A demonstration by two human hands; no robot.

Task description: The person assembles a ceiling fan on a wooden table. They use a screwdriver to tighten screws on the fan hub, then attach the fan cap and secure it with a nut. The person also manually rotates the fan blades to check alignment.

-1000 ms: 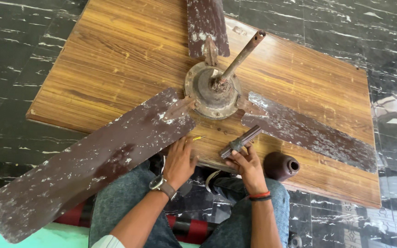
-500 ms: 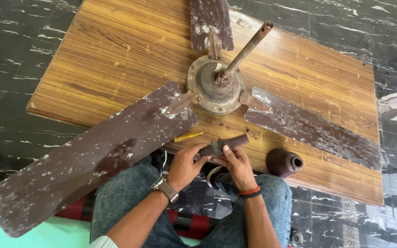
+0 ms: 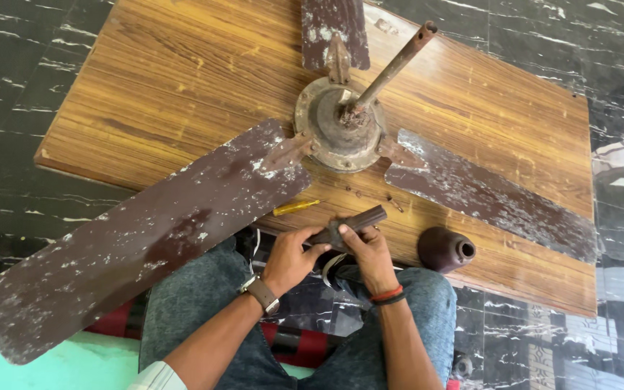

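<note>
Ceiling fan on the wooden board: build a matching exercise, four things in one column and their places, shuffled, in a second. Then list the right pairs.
Things
1. dark bar
2. yellow handle
3. brown cup-shaped cover
4. down rod

Places
A. sticks up at a slant from the fan hub
B. lies on the wooden board, poking out from under the near-left blade
C. held between the left hand and right hand
D. lies on its side on the board, right of the hands

Pairs: 1-C, 2-B, 3-D, 4-A
</note>
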